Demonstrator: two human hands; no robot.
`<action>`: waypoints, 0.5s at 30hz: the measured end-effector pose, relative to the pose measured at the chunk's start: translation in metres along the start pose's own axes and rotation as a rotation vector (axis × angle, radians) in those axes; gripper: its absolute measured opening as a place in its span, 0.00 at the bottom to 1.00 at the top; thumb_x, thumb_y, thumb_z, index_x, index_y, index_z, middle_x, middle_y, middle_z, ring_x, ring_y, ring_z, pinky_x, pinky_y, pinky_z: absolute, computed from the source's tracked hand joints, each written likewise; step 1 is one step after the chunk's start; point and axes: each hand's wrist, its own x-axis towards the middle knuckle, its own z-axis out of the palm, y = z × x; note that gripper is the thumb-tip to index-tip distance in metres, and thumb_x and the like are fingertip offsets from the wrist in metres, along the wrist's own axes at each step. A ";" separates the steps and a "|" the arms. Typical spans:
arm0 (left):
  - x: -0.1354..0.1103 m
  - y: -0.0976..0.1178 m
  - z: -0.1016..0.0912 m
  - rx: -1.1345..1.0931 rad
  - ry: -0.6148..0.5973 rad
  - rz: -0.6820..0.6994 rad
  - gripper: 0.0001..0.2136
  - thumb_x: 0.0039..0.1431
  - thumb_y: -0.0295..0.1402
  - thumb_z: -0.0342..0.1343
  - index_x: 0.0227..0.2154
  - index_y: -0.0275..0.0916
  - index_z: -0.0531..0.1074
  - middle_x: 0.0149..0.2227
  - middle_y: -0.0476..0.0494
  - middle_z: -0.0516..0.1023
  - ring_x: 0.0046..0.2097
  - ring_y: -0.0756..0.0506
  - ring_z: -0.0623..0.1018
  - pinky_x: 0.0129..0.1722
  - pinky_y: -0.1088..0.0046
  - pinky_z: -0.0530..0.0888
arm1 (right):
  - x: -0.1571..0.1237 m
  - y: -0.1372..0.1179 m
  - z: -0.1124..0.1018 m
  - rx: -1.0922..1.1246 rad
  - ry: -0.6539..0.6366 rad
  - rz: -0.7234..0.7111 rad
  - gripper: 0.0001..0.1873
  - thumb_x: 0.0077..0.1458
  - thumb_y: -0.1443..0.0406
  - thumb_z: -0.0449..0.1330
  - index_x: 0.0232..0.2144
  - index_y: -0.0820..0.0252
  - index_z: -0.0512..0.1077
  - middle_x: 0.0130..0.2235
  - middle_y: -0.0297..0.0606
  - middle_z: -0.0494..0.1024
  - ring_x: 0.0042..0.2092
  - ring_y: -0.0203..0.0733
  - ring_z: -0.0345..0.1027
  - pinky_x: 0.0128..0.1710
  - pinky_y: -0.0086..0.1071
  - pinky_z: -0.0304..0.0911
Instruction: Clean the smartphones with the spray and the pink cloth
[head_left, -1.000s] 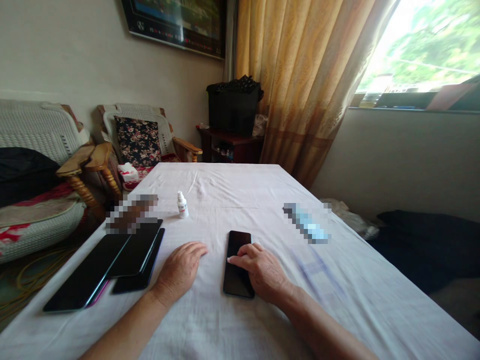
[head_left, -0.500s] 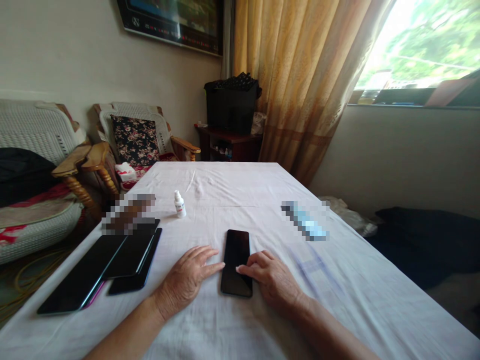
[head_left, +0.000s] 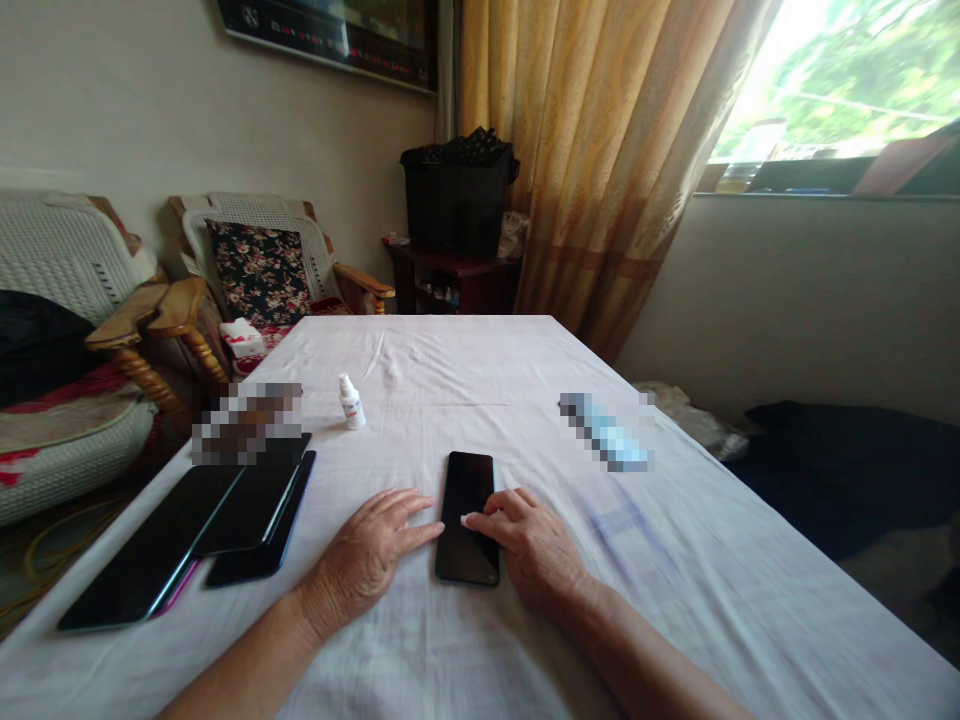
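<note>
A smartphone (head_left: pixel 466 560) with a dark screen lies flat on the white cloth. My left hand (head_left: pixel 367 550) rests beside it with fingers stretched out, the thumb tip at the phone's left edge. Over the right side of the screen, my right hand (head_left: pixel 536 545) has its fingers drawn together. A small pale bit shows at its fingertips; whether it is a nail or something pinched I cannot make out. To the left, several dark-screened devices (head_left: pixel 154 550) overlap in a pile. Beyond my left hand stands a small white spray bottle (head_left: pixel 351 403).
A blurred light-blue object (head_left: pixel 607 435) lies on the right of the table (head_left: pixel 427 365), and a blurred brown one (head_left: pixel 251 422) at the left edge. Two wicker armchairs (head_left: pixel 247 205) stand to the left. A curtain (head_left: pixel 585 180) hangs behind.
The view has shifted slightly, so everything sits a little higher and further left. Both hands keep nearly the same pose at the smartphone.
</note>
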 end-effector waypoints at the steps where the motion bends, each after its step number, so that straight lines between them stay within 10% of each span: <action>1: 0.000 0.000 0.000 -0.001 -0.002 -0.001 0.27 0.54 0.15 0.43 0.49 0.47 0.75 0.53 0.44 0.76 0.56 0.44 0.73 0.55 0.58 0.72 | 0.001 0.002 0.000 -0.011 0.010 0.028 0.24 0.61 0.73 0.50 0.51 0.46 0.75 0.43 0.40 0.75 0.43 0.42 0.65 0.44 0.35 0.62; 11: -0.001 0.000 -0.001 -0.023 -0.005 -0.001 0.26 0.55 0.16 0.43 0.50 0.48 0.74 0.54 0.44 0.75 0.56 0.44 0.72 0.56 0.59 0.72 | -0.010 0.018 -0.013 0.250 0.009 -0.128 0.21 0.57 0.73 0.51 0.38 0.47 0.81 0.38 0.37 0.76 0.39 0.39 0.68 0.40 0.33 0.64; 15: 0.007 -0.007 0.005 0.004 0.019 -0.024 0.23 0.60 0.18 0.44 0.52 0.44 0.72 0.53 0.43 0.76 0.56 0.45 0.73 0.55 0.61 0.73 | -0.010 0.029 -0.016 0.446 0.038 0.025 0.21 0.53 0.75 0.50 0.29 0.51 0.81 0.36 0.37 0.75 0.37 0.37 0.70 0.37 0.31 0.67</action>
